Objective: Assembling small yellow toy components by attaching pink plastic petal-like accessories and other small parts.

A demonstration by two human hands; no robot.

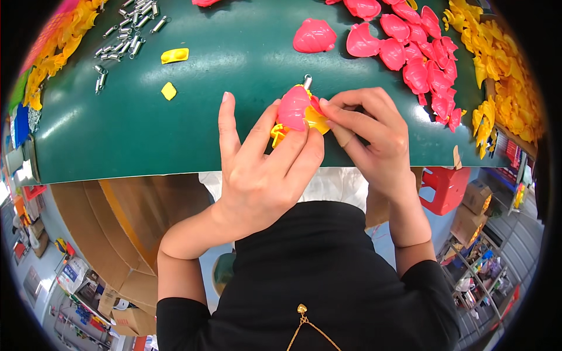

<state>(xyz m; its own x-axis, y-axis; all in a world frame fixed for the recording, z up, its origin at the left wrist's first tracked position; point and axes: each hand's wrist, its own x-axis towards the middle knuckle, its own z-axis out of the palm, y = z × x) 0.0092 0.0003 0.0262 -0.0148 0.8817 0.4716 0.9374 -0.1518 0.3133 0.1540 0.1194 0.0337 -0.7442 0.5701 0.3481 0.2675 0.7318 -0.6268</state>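
- Silver springs (pixel 136 26) lie loose on the green table (pixel 117 140), maybe for easy reach.
- The left hand (pixel 260 169) curls its fingers on the pink-and-yellow piece (pixel 294 108), perhaps to keep it still.
- That piece sits between both hands.
- The right hand (pixel 374 131) pinches its right edge.
- Pink shells (pixel 417 73) lie heaped, likely handy too.

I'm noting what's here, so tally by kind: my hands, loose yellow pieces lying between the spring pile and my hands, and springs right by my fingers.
Hands: 2
Yellow pieces: 2
Spring: 1
Total: 5
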